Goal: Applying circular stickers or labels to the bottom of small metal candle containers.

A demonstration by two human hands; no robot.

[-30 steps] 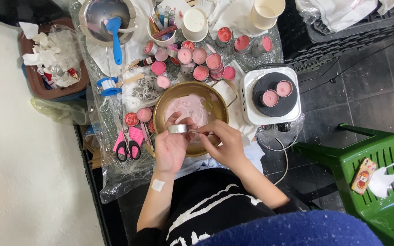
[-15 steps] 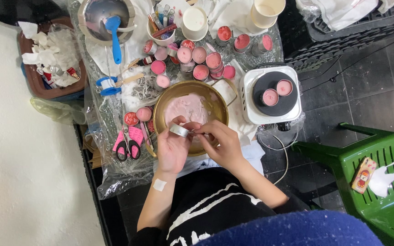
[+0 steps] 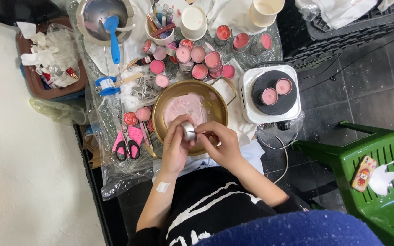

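My left hand (image 3: 175,146) grips a small round metal tin (image 3: 189,131) tilted over the near rim of a brass bowl (image 3: 215,98). Inside the bowl lies pale pink wax (image 3: 183,107). My right hand (image 3: 220,143) is at the tin's mouth, fingers pinched on a thin tool that is too small to make out. Both hands hover above the bowl's near side.
Several small tins of pink and red wax (image 3: 192,59) crowd the table beyond the bowl. A white hot plate (image 3: 272,93) on the right carries two filled tins. Pink scissors (image 3: 127,143) lie left of the bowl. A steel pot with a blue spatula (image 3: 112,32) stands far left. A green plastic chair (image 3: 375,164) is at the right.
My left hand has turned the tin so its bottom faces up more, and both hands have shifted slightly toward me over the bowl's near rim.
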